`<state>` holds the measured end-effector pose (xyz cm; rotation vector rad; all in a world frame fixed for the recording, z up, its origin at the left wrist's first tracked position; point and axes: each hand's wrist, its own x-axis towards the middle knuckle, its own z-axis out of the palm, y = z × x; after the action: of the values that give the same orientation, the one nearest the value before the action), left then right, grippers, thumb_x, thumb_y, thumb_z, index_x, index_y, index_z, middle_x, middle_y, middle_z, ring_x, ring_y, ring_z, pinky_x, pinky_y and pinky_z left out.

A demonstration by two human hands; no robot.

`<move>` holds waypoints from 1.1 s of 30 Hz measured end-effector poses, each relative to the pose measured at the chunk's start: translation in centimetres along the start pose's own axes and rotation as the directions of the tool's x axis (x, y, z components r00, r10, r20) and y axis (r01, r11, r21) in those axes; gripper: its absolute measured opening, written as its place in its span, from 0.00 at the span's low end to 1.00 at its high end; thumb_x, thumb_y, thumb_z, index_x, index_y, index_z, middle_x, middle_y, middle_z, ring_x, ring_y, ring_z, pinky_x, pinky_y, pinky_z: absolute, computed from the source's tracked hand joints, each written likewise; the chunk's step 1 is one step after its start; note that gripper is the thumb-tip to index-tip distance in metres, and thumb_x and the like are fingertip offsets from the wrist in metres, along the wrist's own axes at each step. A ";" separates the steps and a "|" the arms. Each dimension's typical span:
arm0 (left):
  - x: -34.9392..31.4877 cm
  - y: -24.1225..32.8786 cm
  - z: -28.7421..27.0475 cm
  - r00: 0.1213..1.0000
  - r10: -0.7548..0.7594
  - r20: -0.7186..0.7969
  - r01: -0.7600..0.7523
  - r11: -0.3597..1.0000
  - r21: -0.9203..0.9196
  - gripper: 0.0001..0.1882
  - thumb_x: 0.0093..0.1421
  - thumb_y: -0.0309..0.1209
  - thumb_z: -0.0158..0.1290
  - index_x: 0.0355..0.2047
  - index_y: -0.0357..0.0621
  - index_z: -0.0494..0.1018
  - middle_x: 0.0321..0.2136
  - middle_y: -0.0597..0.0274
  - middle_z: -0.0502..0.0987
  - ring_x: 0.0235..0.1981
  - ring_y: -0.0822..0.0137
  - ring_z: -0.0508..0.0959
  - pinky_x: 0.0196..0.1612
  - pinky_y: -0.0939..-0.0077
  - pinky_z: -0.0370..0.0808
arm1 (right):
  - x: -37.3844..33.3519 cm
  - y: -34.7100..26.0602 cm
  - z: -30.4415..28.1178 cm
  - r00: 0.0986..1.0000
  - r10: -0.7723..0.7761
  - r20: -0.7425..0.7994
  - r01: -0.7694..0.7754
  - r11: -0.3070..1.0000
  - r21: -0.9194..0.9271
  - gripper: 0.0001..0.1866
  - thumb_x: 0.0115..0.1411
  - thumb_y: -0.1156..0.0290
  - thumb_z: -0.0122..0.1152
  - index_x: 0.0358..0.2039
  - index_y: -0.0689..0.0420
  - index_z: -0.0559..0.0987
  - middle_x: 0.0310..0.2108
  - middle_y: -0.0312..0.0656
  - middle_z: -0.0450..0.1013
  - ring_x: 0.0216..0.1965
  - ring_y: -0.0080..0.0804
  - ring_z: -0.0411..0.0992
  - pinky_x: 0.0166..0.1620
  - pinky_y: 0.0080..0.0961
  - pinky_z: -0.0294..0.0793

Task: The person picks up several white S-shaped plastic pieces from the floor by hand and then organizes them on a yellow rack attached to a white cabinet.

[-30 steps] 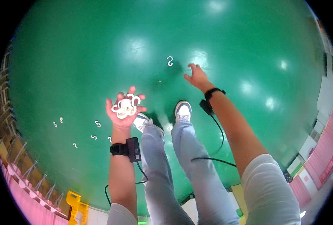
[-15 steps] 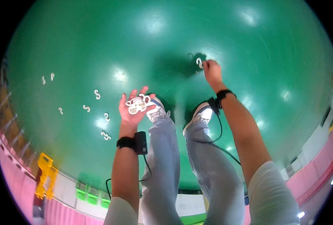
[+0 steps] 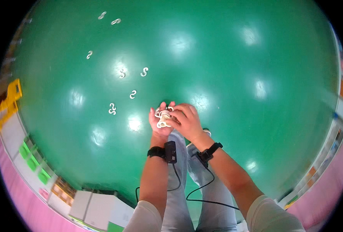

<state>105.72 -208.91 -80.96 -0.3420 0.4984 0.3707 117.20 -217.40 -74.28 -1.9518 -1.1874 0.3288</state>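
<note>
My left hand (image 3: 160, 130) is palm up, cupped under a small pile of white S-shaped hooks (image 3: 162, 123). Over that palm, my right hand (image 3: 189, 122) has its bent fingers on the hooks at the top of the pile; its fingertips partly hide them. On the green floor beyond and to the left lie more white S-hooks, apart from my hands: one S-hook (image 3: 133, 94) is nearest, another (image 3: 144, 72) lies a little farther, and a touching pair (image 3: 112, 109) is to the left.
Shiny green floor (image 3: 225, 69) spreads around me. At the left edge stands a yellow plastic object (image 3: 9, 104), with green bins (image 3: 31, 156) nearer. White cabinets (image 3: 102, 210) are at the lower left. Black cables (image 3: 214, 204) run from devices strapped to both wrists.
My right hand has come back from the floor at the far right to my left palm. The S-hook it was at no longer shows on the floor. The whole view has turned.
</note>
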 end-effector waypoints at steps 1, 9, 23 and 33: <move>-0.5 0.9 0.7 0.999 0.035 0.012 -0.035 0.999 -0.020 0.30 0.59 0.59 0.44 0.47 0.48 0.75 0.52 0.47 0.71 0.51 0.46 0.71 0.51 0.42 0.70 | 1.1 -1.2 -0.2 0.999 0.028 0.018 -0.029 0.997 0.077 0.14 0.51 0.62 0.65 0.37 0.53 0.75 0.41 0.39 0.70 0.47 0.44 0.68 0.48 0.39 0.69; -2.6 11.3 5.2 0.935 0.109 0.338 -0.098 0.994 -0.049 0.32 0.57 0.63 0.47 0.47 0.51 0.76 0.49 0.58 0.66 0.49 0.46 0.66 0.45 0.43 0.75 | 9.4 1.5 6.9 0.954 0.281 0.106 -0.289 0.955 0.065 0.23 0.54 0.61 0.63 0.47 0.59 0.70 0.46 0.51 0.68 0.49 0.52 0.66 0.51 0.43 0.68; -5.8 23.9 -10.6 0.865 0.426 0.267 -0.423 0.903 -0.071 0.30 0.60 0.59 0.44 0.47 0.48 0.76 0.51 0.51 0.66 0.51 0.40 0.66 0.42 0.45 0.78 | 13.2 18.2 27.7 0.746 -0.124 0.654 0.341 0.915 -0.215 0.21 0.54 0.65 0.64 0.48 0.48 0.72 0.44 0.45 0.66 0.45 0.47 0.67 0.46 0.40 0.72; -6.7 20.3 -14.5 0.826 0.532 0.187 -0.498 0.843 -0.203 0.27 0.58 0.58 0.49 0.44 0.50 0.77 0.48 0.57 0.66 0.51 0.47 0.65 0.40 0.52 0.77 | 10.0 12.2 35.6 0.373 -0.446 0.814 0.782 0.623 -0.017 0.15 0.57 0.66 0.55 0.46 0.49 0.73 0.44 0.38 0.68 0.46 0.36 0.67 0.47 0.36 0.69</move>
<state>85.89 -198.62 -93.99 -0.2948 0.3213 0.9736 109.32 -193.93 -104.34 -1.4572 -2.6795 0.5251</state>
